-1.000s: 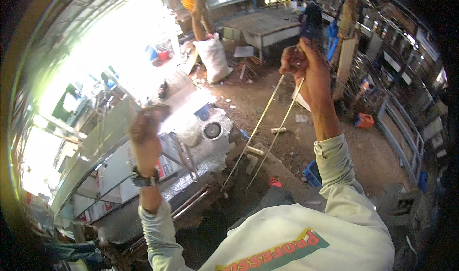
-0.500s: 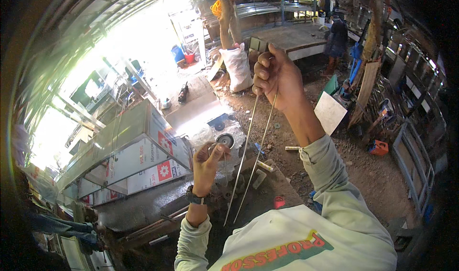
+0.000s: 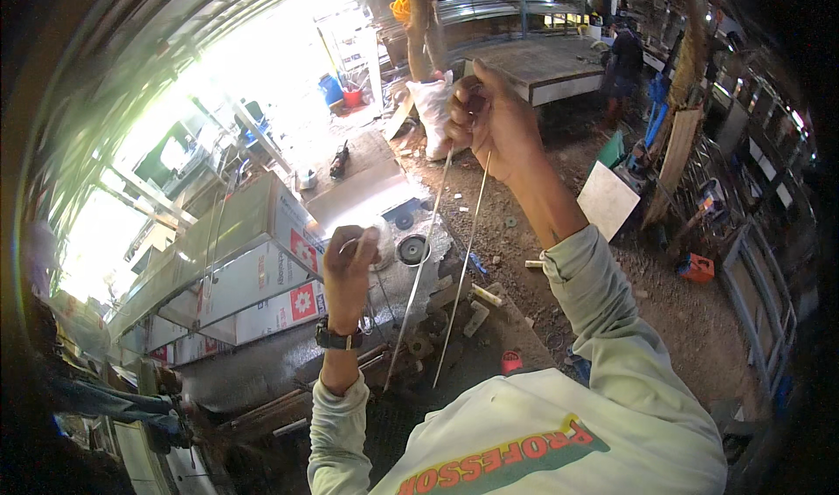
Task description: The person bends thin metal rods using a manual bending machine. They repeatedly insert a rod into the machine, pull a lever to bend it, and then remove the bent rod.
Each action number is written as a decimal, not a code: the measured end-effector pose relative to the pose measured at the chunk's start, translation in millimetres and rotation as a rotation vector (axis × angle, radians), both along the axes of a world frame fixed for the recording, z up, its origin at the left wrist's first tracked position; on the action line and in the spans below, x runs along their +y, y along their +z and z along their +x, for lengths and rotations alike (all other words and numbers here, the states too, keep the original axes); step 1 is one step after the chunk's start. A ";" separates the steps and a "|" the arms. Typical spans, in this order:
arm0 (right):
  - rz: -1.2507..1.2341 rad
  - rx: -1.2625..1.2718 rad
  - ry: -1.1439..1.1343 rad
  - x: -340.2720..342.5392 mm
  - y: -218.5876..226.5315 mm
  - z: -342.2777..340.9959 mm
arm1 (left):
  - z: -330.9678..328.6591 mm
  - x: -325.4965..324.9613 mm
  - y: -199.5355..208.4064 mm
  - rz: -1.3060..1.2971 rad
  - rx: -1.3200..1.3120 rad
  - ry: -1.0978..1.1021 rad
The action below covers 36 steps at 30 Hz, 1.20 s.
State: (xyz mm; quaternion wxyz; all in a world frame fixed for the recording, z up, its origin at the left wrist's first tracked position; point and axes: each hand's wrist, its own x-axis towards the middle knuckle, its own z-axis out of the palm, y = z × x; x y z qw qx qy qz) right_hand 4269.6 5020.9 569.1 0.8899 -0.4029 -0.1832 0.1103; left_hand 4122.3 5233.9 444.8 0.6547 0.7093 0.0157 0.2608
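Note:
My right hand (image 3: 500, 121), raised at the upper middle, is closed around two long thin metal rods (image 3: 421, 266). They slant down from my fingers toward my body, a little apart at their lower ends. My left hand (image 3: 348, 263) is lower and to the left, with a dark watch on the wrist. Its fingers are pinched, and thin wire-like lengths (image 3: 384, 296) hang just below them; I cannot make out whether they join what is in the fingers. A round dark dish-like part (image 3: 412, 250) lies on the bench beyond.
A boxy metal frame (image 3: 262, 272) with white film and red squares stands at left. A power tool (image 3: 340, 159) lies farther off. A white sack (image 3: 430, 115) leans by a post; a pale board (image 3: 609, 200) stands at right. A person (image 3: 622, 67) is at the back.
My left hand has moved left, away from the round part. My right hand has shifted slightly left, and the rods' lower ends have swung left with it.

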 end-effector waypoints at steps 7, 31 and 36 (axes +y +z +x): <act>-0.074 -0.249 0.233 29.5 8.0 -1.7 | 15.6 -34.2 46.0 0.126 0.106 -0.468; -0.980 -0.812 -0.140 44.0 -205.8 -82.0 | 41.5 32.5 5.4 -0.681 -0.007 -0.057; -0.982 -0.782 0.031 36.8 -209.1 -98.6 | 23.7 48.6 -12.0 -0.816 0.046 0.037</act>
